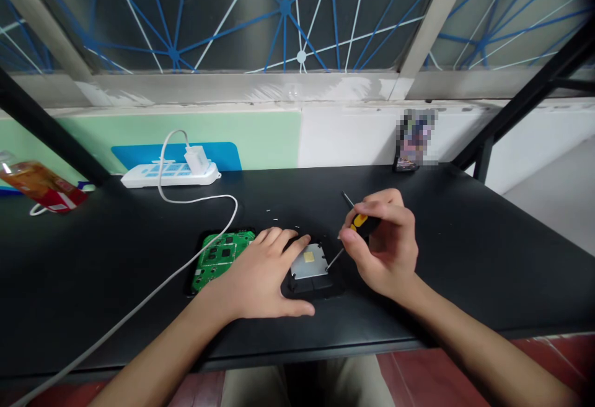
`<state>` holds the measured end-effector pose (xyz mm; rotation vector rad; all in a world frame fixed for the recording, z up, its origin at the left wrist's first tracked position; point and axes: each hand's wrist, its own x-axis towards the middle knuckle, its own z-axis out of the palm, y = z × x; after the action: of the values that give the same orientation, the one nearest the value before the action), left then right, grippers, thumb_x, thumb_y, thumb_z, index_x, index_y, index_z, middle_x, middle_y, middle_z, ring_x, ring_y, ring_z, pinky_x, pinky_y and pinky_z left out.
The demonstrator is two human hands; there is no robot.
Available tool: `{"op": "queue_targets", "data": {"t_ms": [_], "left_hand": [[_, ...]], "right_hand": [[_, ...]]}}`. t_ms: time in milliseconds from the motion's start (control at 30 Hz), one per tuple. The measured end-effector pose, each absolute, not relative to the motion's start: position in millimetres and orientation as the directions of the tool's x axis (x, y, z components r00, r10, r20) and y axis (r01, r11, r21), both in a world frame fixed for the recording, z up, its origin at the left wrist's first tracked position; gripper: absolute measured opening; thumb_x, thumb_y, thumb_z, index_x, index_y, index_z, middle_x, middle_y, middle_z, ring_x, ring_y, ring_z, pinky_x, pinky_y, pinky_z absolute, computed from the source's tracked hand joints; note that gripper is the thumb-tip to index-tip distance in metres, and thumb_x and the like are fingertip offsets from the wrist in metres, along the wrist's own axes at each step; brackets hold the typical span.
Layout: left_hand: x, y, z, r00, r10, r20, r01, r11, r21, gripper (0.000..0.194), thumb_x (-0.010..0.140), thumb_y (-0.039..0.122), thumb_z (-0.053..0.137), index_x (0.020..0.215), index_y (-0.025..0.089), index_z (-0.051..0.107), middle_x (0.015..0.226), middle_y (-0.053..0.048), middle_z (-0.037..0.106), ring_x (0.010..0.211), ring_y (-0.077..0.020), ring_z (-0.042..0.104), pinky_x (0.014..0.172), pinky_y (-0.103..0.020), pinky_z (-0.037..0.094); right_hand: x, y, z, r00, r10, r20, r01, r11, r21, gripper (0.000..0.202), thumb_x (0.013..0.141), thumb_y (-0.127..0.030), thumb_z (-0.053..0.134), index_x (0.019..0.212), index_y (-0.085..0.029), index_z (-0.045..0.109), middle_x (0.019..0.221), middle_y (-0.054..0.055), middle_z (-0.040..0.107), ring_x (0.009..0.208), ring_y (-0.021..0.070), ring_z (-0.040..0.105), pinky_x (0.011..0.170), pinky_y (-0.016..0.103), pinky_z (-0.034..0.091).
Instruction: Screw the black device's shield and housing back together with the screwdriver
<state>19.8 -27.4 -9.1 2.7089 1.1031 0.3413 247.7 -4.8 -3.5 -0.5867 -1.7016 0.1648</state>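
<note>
My right hand (383, 240) is closed around a yellow and black screwdriver (360, 222). The screwdriver's thin shaft slants down to the left, its tip at the lower right corner of a silver metal plate (307, 266) on a black housing (316, 284). Over the left part of that housing lies my left hand (264, 274), fingers spread and thumb stretched along its near side. A green circuit board (220, 257) in a black frame is partly under my left hand and wrist. Another thin metal shaft (347, 199) lies just behind my right fingers.
A white cable (199, 199) runs from a charger (196, 159) on a white power strip (139, 176) across the board. At the far left lies a bottle (41, 185). A phone (413, 140) leans on the back wall. Several tiny light pieces (275, 219) lie behind my left hand.
</note>
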Motion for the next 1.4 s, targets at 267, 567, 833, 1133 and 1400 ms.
{"op": "queue_targets", "data": {"t_ms": [267, 567, 833, 1133, 1400], "left_hand": [[19, -27, -10, 0.700, 0.700, 0.143, 0.657, -0.709, 0.256, 0.101, 0.076, 0.078, 0.064, 0.149, 0.014, 0.040, 0.140, -0.018, 0.051, 0.125, -0.0383, 0.048, 0.107, -0.054, 0.039], [19, -27, -9, 0.700, 0.700, 0.140, 0.659, -0.709, 0.251, 0.101, 0.076, 0.078, 0.065, 0.150, 0.014, 0.039, 0.140, -0.017, 0.051, 0.124, -0.0377, 0.048, 0.106, -0.053, 0.040], [19, -27, -8, 0.700, 0.700, 0.144, 0.653, -0.708, 0.270, 0.099, 0.075, 0.075, 0.068, 0.150, 0.017, 0.039, 0.140, -0.016, 0.051, 0.123, -0.0371, 0.048, 0.105, -0.053, 0.041], [19, -27, -10, 0.700, 0.699, 0.144, 0.655, -0.709, 0.260, 0.100, 0.077, 0.079, 0.063, 0.150, 0.015, 0.039, 0.138, -0.017, 0.051, 0.123, -0.0376, 0.048, 0.105, -0.053, 0.040], [19, -27, -10, 0.697, 0.706, 0.129, 0.664, -0.702, 0.257, 0.102, 0.076, 0.077, 0.065, 0.152, 0.016, 0.036, 0.142, -0.017, 0.050, 0.125, -0.0373, 0.047, 0.106, -0.053, 0.040]], "right_hand": [[242, -13, 0, -0.141, 0.590, 0.795, 0.101, 0.808, -0.581, 0.045, 0.094, -0.017, 0.053, 0.137, -0.032, 0.053, 0.136, 0.009, 0.049, 0.098, 0.0218, 0.070, 0.067, 0.039, 0.064], [242, -10, -4, -0.097, 0.522, 0.848, 0.152, 0.849, -0.505, 0.055, 0.094, -0.013, 0.053, 0.144, -0.033, 0.046, 0.116, 0.007, 0.060, 0.083, 0.0170, 0.069, 0.064, 0.036, 0.062], [245, -6, -4, -0.115, 0.407, 0.906, 0.231, 0.898, -0.374, 0.055, 0.079, -0.013, 0.077, 0.126, -0.031, 0.055, 0.096, 0.002, 0.053, 0.074, 0.0157, 0.063, 0.060, 0.034, 0.055], [241, -16, -3, -0.165, 0.622, 0.766, 0.134, 0.783, -0.607, 0.052, 0.099, -0.015, 0.045, 0.148, -0.032, 0.041, 0.123, 0.009, 0.060, 0.092, 0.0202, 0.070, 0.070, 0.041, 0.061], [245, -4, -3, -0.115, 0.463, 0.879, 0.290, 0.862, -0.416, 0.061, 0.079, -0.009, 0.074, 0.130, -0.034, 0.054, 0.095, 0.002, 0.054, 0.074, 0.0179, 0.058, 0.061, 0.037, 0.049]]}}
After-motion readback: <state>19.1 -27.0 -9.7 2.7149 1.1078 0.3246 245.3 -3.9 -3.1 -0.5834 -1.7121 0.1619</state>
